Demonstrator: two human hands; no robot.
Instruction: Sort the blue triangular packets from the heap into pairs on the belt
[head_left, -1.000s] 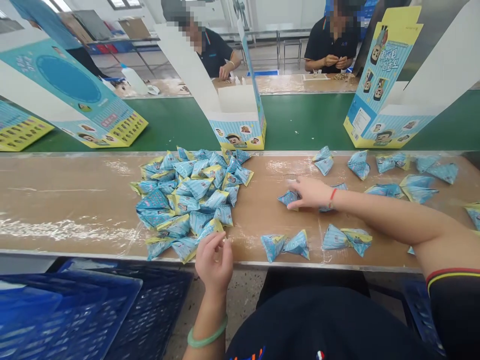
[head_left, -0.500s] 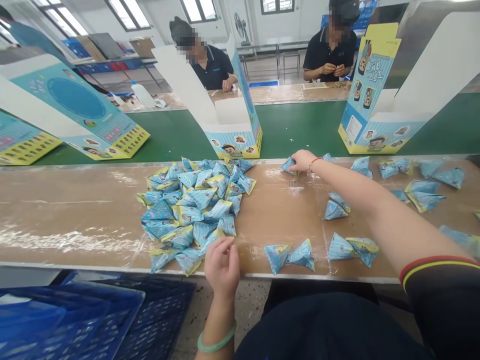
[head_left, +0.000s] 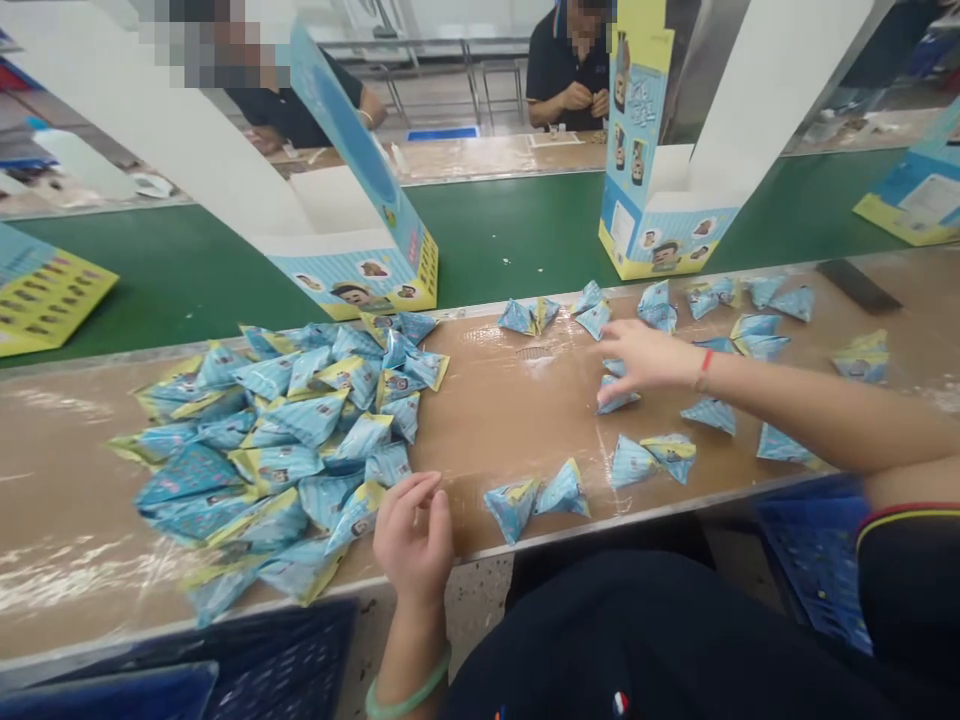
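Note:
A big heap of blue and yellow triangular packets (head_left: 285, 440) lies on the brown table (head_left: 495, 420) at the left. My left hand (head_left: 412, 535) rests at the table's near edge beside the heap, fingers loosely curled, holding nothing that I can see. My right hand (head_left: 645, 358) reaches across the table with fingers spread, pressing on one packet (head_left: 616, 398). Pairs of packets lie near it: one pair (head_left: 536, 497) by the front edge, another pair (head_left: 649, 455) to its right, and a further pair (head_left: 529, 316) at the far edge.
Several loose packets (head_left: 750, 335) spread to the right. Open blue and yellow display cartons (head_left: 352, 270) (head_left: 660, 240) stand on the green conveyor belt (head_left: 517, 225). Two people work at the far table. Blue plastic crates (head_left: 225, 670) sit under the near edge.
My right hand has pulled back from the far edge, leaving a packet there, and now presses a packet nearer the middle. The view has swung to the right. My left hand stays put.

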